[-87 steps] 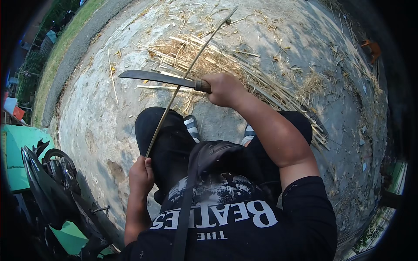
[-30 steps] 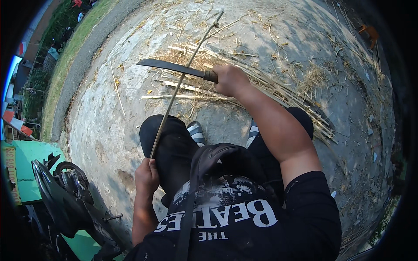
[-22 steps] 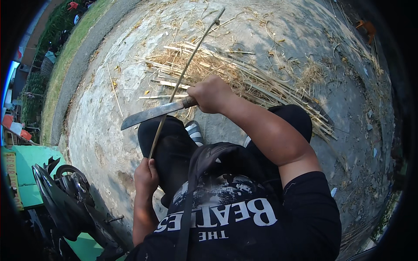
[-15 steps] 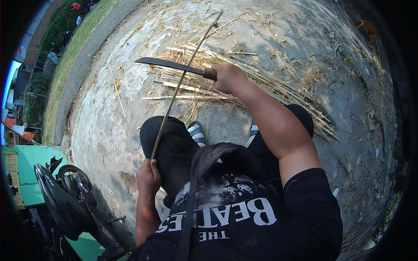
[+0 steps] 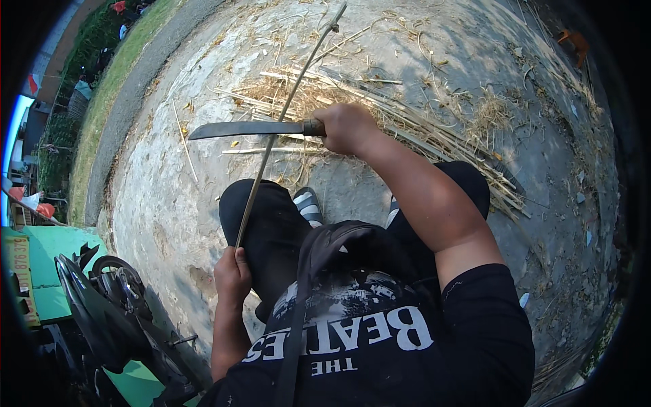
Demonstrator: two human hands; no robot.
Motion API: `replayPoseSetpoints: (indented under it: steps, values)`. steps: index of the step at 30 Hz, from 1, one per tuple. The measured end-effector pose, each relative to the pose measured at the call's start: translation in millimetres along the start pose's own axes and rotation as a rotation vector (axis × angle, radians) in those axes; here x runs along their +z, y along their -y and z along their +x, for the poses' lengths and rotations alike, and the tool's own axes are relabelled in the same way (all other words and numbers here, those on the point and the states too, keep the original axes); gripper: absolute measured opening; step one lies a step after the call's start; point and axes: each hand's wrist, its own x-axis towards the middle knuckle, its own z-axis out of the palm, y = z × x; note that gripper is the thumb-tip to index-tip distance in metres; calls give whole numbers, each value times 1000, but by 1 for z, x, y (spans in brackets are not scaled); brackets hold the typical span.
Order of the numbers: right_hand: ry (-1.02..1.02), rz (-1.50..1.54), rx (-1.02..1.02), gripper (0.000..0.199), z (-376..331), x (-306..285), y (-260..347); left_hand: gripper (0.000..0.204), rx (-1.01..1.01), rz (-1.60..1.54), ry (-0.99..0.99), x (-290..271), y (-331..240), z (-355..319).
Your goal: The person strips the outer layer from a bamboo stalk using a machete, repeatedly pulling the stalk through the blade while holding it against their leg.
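Note:
My left hand [image 5: 232, 275] is closed around the lower end of a long thin bamboo strip [image 5: 285, 108], beside my left knee. The strip slants up and away to the right, with a knot-like bump close to its far end. My right hand [image 5: 347, 127] grips the wooden handle of a machete [image 5: 247, 129]. Its dark, broad blade points left and crosses the strip around the middle; whether the edge touches the strip I cannot tell. Beyond my feet, a pile of split bamboo strips [image 5: 434, 139] lies on the ground with pale shavings among them.
A single loose strip [image 5: 183, 139] lies left of the pile. A parked black motorcycle [image 5: 112, 319] stands at the lower left before a green panel [image 5: 57, 264]. Grass [image 5: 108, 102] borders the concrete ground on the far left. An orange object [image 5: 574, 46] is at the far right.
The machete and my right hand have moved a little nearer and left along the strip, and the blade now looks broader. The strip's far end has shifted slightly. My left hand stays about in place.

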Motion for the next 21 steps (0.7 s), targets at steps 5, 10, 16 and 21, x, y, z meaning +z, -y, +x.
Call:
replayPoseSetpoints:
  steps: [5,10,16,21]
  values:
    - [-108,19,98,20,-1,-1,-23,34,14,-13,-22,-3,-8,3]
    - [58,-61,-70,15,-16,7,19,34,25,7,64,-11,-11,9]
    - [10,98,162,19,5,6,-17,36,41,-50,19,-9,-6,4]
    - [-41,86,217,24,3,13,-28,37,41,0,42,-13,-7,9]
